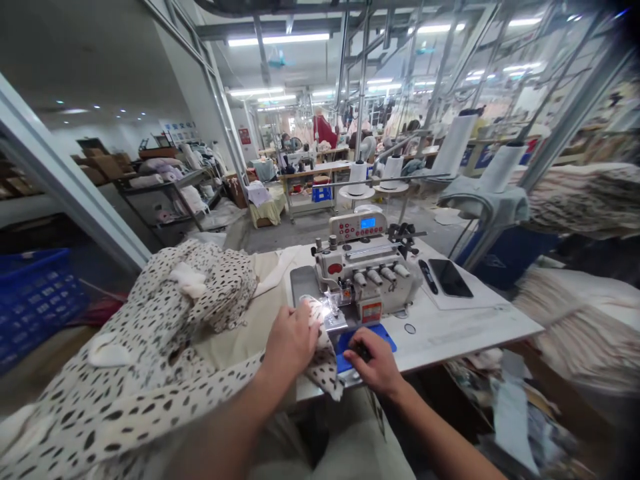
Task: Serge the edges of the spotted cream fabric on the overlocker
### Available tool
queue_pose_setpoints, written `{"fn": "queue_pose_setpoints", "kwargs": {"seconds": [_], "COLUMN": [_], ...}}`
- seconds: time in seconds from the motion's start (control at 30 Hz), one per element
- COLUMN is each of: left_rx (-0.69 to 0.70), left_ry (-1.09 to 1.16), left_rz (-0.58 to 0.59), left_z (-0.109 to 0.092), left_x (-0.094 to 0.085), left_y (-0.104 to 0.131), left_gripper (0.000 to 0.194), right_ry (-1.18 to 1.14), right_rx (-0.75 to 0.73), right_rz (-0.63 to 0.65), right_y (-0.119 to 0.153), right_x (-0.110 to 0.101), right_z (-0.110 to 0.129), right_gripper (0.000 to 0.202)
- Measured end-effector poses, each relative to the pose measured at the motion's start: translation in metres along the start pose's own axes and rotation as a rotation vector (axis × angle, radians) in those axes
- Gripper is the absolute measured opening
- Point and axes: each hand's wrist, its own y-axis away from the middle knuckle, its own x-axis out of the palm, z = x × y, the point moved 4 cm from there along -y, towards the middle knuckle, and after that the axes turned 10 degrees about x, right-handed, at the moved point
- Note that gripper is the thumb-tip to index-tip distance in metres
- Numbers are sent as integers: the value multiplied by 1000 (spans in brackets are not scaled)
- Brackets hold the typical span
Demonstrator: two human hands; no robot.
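Workshop: strip lights (279,40) are shining overhead; a white table (465,327) is bearing the work.
Machine (367,273): standing mid-table, light glowing at its needle.
Cloth (150,320), spotted: heaping at left, its near end lying at the needle area and drooping past the front edge.
Left hand (290,337): pinching that end, fingers bunching close beside the needle.
Right hand (373,360): curling shut on a dark item (360,350), too little showing for us to name, by a blue pad (343,341).
Step, as we are judging it: setting the cloth at the needle; the next move would be calling for a flat, guided edge, with fingertips staying off the needle.
Room: the heap is crowding the left side; the front edge is running just under both hands. Right of the machine we are finding more space, a ring (410,329), pen (428,277) and phone (451,278) lying there.
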Motion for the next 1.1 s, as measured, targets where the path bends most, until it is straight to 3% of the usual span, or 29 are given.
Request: {"fn": "queue_pose_setpoints", "kwargs": {"seconds": [0.13, 0.27, 0.43, 0.57, 0.67, 0.77, 0.83, 0.9, 0.97, 1.03, 1.1], "left_rx": [-11, 109, 173, 208, 190, 142, 73, -30, -173, -287, -326], "left_ry": [126, 312, 418, 448, 445, 337, 186, 27, -129, -227, -242], "left_rz": [67, 102, 63, 74, 5, -183, -299, -327, -200, 75, 322], "left_z": [-16, -43, -65, -64, -35, 21, 63, 99, 121, 130, 126], "left_x": [-6, 9, 29, 26, 0, -43, -72, -91, -94, -80, -63], "left_y": [16, 20, 4, 1, 2, 3, 8, 22, 45, 75, 106], "left_gripper": [16, 16, 20, 25, 29, 31, 32, 29, 27, 27, 25], "right_ry": [-106, -169, -368, -383, -265, -35, 95, 198, 299, 411, 516], "right_rx": [-55, 60, 373, 422, 337, 154, 10, -107, -199, -272, -311], "right_rz": [53, 37, -229, -311, -255, -210, -220, -213, -165, -49, 108], "right_y": [2, 3, 7, 10, 12, 15, 18, 21, 23, 24, 24], "right_x": [14, 19, 7, 3, 6, 13, 21, 31, 43, 55, 65], "right_z": [5, -12, -39, -41, -30, -9, 7, 22, 34, 41, 45], "right_gripper": [31, 23, 25, 31, 22, 9, 15, 26, 34, 34, 23]}}
